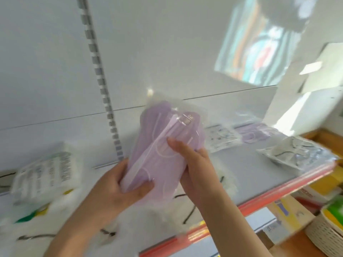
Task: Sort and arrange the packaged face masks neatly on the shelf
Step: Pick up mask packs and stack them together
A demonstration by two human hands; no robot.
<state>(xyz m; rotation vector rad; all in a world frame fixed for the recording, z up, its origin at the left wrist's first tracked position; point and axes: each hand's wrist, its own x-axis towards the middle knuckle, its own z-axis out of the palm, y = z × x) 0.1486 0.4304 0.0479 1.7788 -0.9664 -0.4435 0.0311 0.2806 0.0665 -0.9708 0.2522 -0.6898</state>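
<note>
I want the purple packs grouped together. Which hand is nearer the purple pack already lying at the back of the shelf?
Right. The right hand grips the held purple pack just left of the lying purple pack; the left hand is farther left.

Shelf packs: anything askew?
Yes. The packs on the shelf lie at mixed angles: the patterned pack is skewed, and the right pack sits crooked at the front edge.

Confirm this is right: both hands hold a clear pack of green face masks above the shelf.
Not quite: the head view shows the masks are lilac, not green. Both the left hand and right hand hold the clear pack of lilac face masks above the shelf.
</note>
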